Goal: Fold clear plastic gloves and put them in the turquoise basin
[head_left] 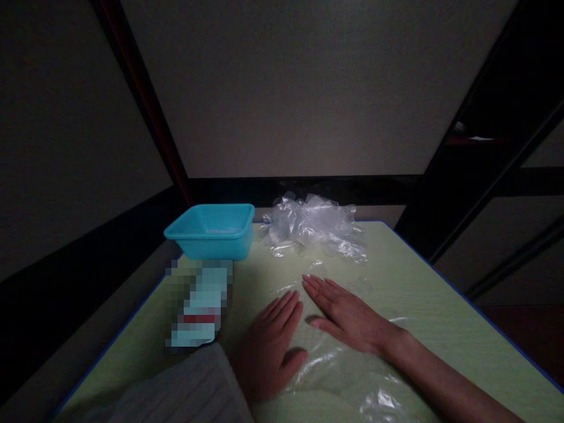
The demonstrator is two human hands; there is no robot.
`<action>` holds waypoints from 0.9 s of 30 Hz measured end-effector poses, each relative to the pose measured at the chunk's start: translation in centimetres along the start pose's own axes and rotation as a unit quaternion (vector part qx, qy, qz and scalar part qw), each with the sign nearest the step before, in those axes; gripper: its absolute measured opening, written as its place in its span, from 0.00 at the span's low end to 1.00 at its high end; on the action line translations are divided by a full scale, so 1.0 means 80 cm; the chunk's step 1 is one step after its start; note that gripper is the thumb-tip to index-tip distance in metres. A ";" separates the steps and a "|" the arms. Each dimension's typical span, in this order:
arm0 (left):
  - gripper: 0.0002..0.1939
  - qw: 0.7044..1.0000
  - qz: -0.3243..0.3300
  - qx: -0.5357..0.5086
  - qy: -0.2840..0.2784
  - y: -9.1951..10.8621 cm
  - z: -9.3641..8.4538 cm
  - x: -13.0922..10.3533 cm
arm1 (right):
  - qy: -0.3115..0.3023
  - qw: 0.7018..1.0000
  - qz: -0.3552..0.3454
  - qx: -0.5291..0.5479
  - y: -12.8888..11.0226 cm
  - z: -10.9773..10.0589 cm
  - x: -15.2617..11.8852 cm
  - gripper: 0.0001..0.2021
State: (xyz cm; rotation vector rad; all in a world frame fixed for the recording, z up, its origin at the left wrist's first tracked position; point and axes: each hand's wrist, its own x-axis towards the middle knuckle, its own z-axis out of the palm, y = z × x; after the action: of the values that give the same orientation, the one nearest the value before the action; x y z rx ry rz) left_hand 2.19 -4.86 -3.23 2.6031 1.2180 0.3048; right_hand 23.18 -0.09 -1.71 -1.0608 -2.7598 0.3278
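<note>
A clear plastic sheet or bag lies spread on the table under both hands; its exact kind is hard to make out. My left hand rests flat on it, fingers together and stretched forward, thumb apart. My right hand lies flat a little farther forward and to the right, fingers extended and thumb out to the side. Neither hand grips anything. Beyond them, a crumpled heap of clear plastic sits near the table's far edge.
A turquoise plastic basin stands at the far left of the pale green table, which has a blue edge. In front of the basin lies a flat blurred-out object, left of my left hand. A panelled wall rises behind the table.
</note>
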 end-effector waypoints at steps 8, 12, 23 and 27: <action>0.48 0.997 -0.015 0.018 -0.074 0.004 -0.018 0.004 | -0.004 0.999 0.033 -0.011 0.023 0.004 0.000 0.36; 0.49 0.995 -0.037 0.022 -0.086 0.000 -0.023 0.007 | -0.020 0.998 0.063 -0.019 0.035 -0.003 -0.001 0.37; 0.33 0.999 -0.008 0.011 0.052 -0.024 -0.018 0.011 | -0.108 0.989 -0.008 0.105 0.021 -0.048 -0.023 0.49; 0.23 0.994 0.075 -0.020 0.073 -0.014 -0.011 0.007 | -0.140 0.981 0.006 0.136 0.012 -0.047 -0.030 0.53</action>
State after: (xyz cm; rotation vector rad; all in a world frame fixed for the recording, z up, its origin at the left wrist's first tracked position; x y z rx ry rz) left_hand 1.51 -3.64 -2.72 2.6833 1.0495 0.5504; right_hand 26.41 -0.48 1.44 -1.0273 -2.8321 0.8908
